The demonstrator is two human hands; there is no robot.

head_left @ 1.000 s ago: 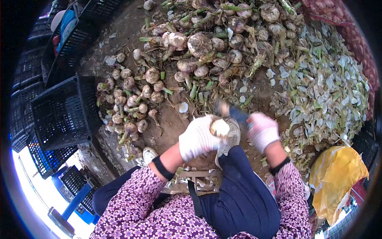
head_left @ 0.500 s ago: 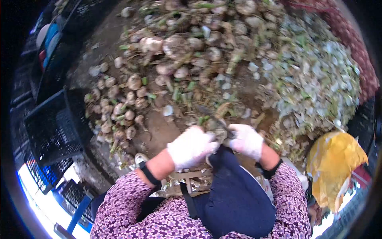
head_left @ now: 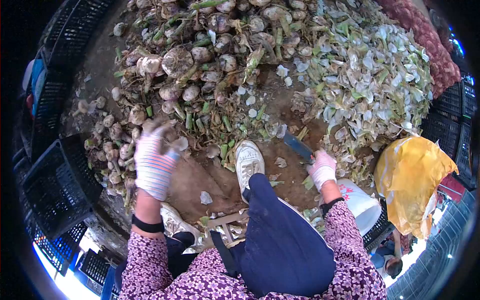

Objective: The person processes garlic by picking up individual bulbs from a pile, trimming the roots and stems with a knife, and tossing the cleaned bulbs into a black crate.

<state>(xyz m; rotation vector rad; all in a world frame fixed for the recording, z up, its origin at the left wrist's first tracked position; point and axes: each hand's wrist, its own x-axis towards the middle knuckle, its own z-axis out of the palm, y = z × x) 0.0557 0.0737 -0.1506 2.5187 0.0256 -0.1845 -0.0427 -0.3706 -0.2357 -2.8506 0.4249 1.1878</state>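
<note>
My left hand (head_left: pixel 156 162), in a striped glove, is over the near edge of the small garlic pile (head_left: pixel 112 145). Its fingertips are blurred, with something pale and brownish at them that I cannot make out. In a matching glove, my right hand (head_left: pixel 322 169) grips the handle of a knife (head_left: pixel 298 147), whose dark blade points up and left above the ground. A larger heap of garlic bulbs with stalks (head_left: pixel 200 55) lies ahead of both hands. Cut stalk pieces and pale skins are scattered between them.
Peeled skins and leaves (head_left: pixel 365 75) form a heap at the right. Near my right arm stand a white bucket (head_left: pixel 367 212) and a yellow sack (head_left: pixel 412 170). Black crates (head_left: pixel 60 185) line the left. Another person (head_left: pixel 390 260) shows at lower right; red net bags (head_left: pixel 425 45) lie behind.
My hands were together over my knee and have moved apart, the left toward the small pile, the right outward with the knife. The view has shifted, and my shoe and the bucket show more clearly.
</note>
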